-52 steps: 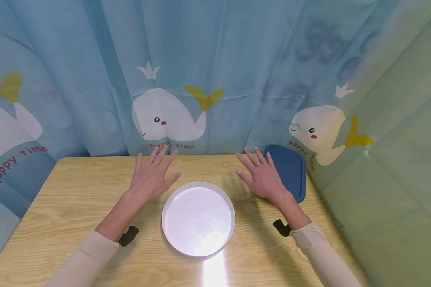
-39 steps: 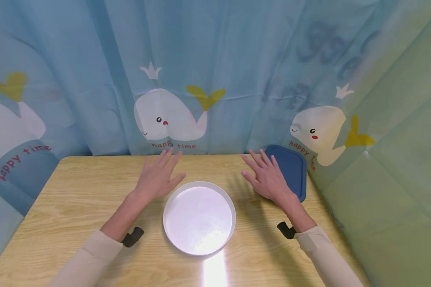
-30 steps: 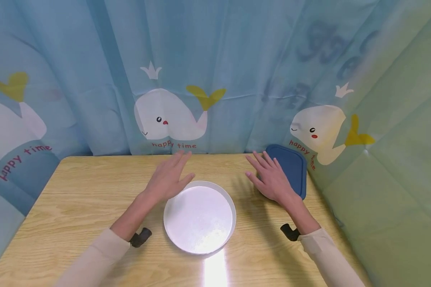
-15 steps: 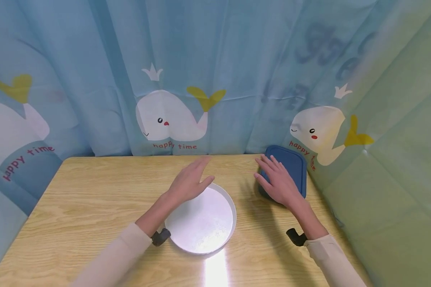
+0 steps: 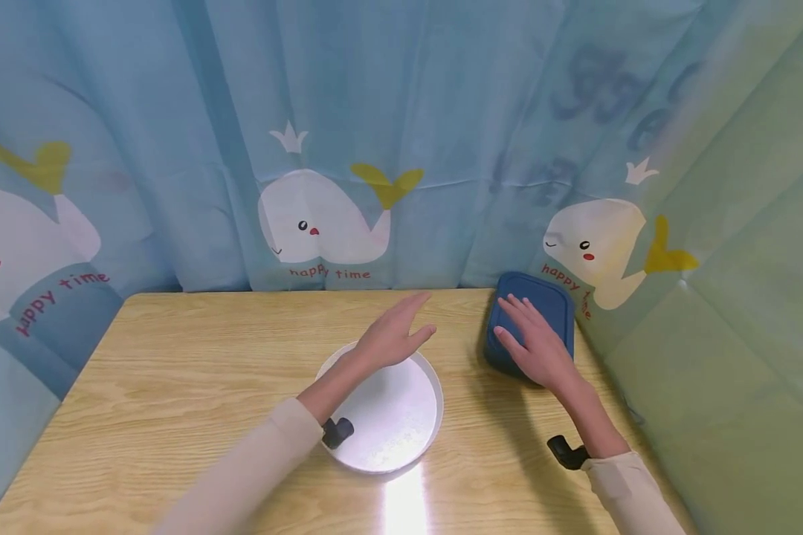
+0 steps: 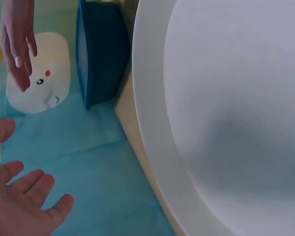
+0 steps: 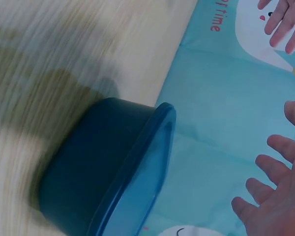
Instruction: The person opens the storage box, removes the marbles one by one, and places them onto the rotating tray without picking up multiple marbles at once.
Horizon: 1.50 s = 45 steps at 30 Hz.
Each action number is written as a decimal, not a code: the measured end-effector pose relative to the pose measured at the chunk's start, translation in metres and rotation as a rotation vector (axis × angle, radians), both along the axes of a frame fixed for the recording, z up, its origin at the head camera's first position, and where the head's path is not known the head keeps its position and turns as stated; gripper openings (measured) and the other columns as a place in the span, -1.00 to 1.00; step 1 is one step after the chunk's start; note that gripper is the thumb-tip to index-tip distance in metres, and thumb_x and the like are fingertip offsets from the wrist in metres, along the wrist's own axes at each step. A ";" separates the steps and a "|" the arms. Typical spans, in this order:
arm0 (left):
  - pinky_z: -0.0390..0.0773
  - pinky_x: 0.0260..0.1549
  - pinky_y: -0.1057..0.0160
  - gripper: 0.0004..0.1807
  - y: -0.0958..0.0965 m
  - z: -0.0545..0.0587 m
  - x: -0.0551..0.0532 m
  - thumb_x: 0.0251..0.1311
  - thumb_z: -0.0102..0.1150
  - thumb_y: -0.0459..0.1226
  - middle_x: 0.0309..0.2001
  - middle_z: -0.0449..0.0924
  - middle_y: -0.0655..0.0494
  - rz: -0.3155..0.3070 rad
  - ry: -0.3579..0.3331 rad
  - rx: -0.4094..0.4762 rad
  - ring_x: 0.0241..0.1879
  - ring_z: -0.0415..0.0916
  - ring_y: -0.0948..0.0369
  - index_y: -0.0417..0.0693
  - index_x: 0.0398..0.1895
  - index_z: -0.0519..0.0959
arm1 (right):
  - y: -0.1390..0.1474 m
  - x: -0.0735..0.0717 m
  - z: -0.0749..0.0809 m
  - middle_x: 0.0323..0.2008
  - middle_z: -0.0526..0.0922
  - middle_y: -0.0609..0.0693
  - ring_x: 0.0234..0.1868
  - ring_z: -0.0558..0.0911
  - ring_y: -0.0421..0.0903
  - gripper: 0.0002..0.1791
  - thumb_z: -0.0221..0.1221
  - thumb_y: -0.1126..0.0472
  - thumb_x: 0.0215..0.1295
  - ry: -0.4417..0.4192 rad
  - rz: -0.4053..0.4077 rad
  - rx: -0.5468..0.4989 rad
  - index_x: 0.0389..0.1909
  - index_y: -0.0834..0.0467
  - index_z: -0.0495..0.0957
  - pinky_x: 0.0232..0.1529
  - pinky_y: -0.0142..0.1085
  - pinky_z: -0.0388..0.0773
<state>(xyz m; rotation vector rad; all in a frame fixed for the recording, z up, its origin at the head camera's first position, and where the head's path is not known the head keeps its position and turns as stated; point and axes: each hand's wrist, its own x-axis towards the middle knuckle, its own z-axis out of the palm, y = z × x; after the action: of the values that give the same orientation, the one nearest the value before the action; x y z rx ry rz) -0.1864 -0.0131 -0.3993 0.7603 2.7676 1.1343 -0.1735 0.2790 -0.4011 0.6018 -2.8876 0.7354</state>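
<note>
A round white tray [image 5: 391, 416] with a low rim lies mid-table. My left hand [image 5: 393, 334] hovers over its far part, fingers extended and thumb apart, holding nothing; the forearm hides the tray's left side. To the right, at the back corner, stands a dark blue lidded box [image 5: 550, 301]. My right hand [image 5: 538, 345] is held above the front of this box, fingers spread and holding nothing. In the right wrist view the blue box [image 7: 103, 167] shows its deep side and lid, with the fingers apart from it. The left wrist view shows the white tray [image 6: 155, 98] filling its right side.
The wooden table [image 5: 194, 357] reaches back to a blue curtain [image 5: 442, 148] printed with white whales. A green curtain panel [image 5: 723, 357] borders the right side, close to the box. Bright light reflects on the table in front of the tray.
My left hand has swept rightward from beside the tray to over it. My right hand has shifted a little right and nearer to me, over the box. Tray and box stay in place.
</note>
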 end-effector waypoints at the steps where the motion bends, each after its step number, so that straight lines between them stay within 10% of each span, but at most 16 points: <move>1: 0.18 0.40 0.08 -0.32 0.003 0.000 -0.001 0.47 0.04 -0.09 0.50 0.16 -0.02 -0.005 -0.009 0.005 0.48 0.10 0.07 -0.12 0.54 0.13 | 0.002 0.001 -0.001 0.53 0.09 0.18 0.55 -0.07 0.18 -0.35 0.00 -0.05 0.55 0.001 -0.009 -0.008 0.52 0.14 0.17 0.39 0.29 -0.01; 33: 0.34 0.30 0.21 -0.38 0.083 -0.028 -0.035 0.47 0.06 -0.15 0.45 0.28 -0.01 -0.084 -0.116 0.090 0.34 0.35 0.06 -0.17 0.50 0.22 | 0.070 0.019 -0.029 0.45 0.17 0.35 0.40 0.18 0.42 -0.36 0.05 0.03 0.54 -0.012 -0.226 -0.189 0.49 0.25 0.19 0.19 0.38 0.21; 37: 0.36 0.28 0.19 -0.38 0.090 -0.034 -0.041 0.46 0.06 -0.17 0.44 0.29 -0.02 -0.067 -0.133 0.111 0.33 0.36 0.05 -0.15 0.50 0.22 | 0.076 0.018 -0.031 0.44 0.19 0.36 -0.11 0.55 0.36 -0.36 0.03 0.02 0.55 -0.006 -0.271 -0.179 0.49 0.25 0.18 0.01 0.25 0.36; 40: 0.37 0.27 0.19 -0.38 0.096 -0.041 -0.045 0.46 0.06 -0.16 0.44 0.29 0.00 -0.051 -0.142 0.113 0.33 0.37 0.06 -0.13 0.51 0.22 | 0.081 0.017 -0.033 0.44 0.19 0.37 -0.60 0.40 0.10 -0.35 0.00 0.00 0.56 -0.028 -0.299 -0.170 0.50 0.24 0.16 -0.11 0.13 0.37; 45: 0.34 0.30 0.20 -0.38 0.106 -0.048 -0.049 0.48 0.03 -0.18 0.46 0.27 0.00 -0.047 -0.163 0.120 0.34 0.35 0.07 -0.14 0.52 0.20 | 0.087 0.013 -0.037 0.43 0.19 0.38 -0.69 0.31 -0.03 -0.33 -0.03 -0.03 0.56 -0.069 -0.336 -0.163 0.52 0.24 0.13 -0.18 0.06 0.36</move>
<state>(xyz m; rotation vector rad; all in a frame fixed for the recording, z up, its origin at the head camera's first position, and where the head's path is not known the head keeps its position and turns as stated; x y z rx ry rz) -0.2357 0.0929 -0.4470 0.7054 2.5555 1.3004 -0.1610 0.3665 -0.4377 0.0698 -2.8424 0.9375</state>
